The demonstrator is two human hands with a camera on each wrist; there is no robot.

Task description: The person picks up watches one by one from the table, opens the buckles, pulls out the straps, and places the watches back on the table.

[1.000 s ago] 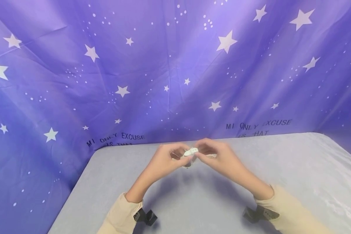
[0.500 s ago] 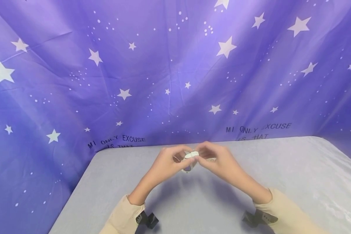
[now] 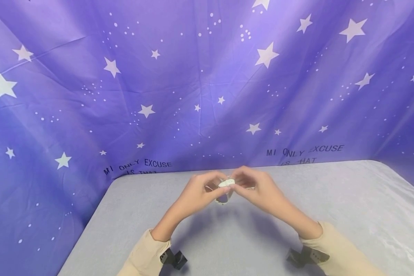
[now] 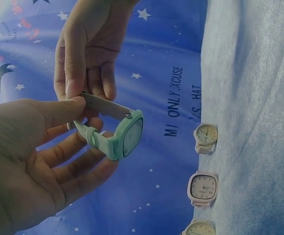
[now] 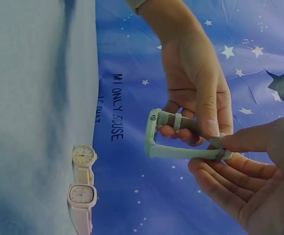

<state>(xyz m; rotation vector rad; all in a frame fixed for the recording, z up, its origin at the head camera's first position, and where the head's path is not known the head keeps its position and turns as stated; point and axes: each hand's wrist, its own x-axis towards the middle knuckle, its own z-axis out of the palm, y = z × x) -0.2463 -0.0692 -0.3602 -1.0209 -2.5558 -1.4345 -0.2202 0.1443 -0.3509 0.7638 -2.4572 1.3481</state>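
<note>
Above the table, both hands hold a mint-green watch with a squarish case. My left hand pinches the strap near where its two ends meet. From the other side, my right hand pinches the strap at that same spot. In the left wrist view the watch case hangs away from the fingers, with the strap bent into a loop. A strap keeper shows on one strap half in the right wrist view, and the buckle lies by the right fingertips. Fingers partly cover the overlapping strap ends.
Other watches lie on the grey cloth-covered table: a cream round one, a pink squarish one and a pale one cut off by the frame. Behind the table hangs a purple star-printed curtain.
The head view has tilted slightly up since the first frame. The watch's loop has come further into sight below the fingers. Both hands keep their pinch, barely moving in the last half second.
</note>
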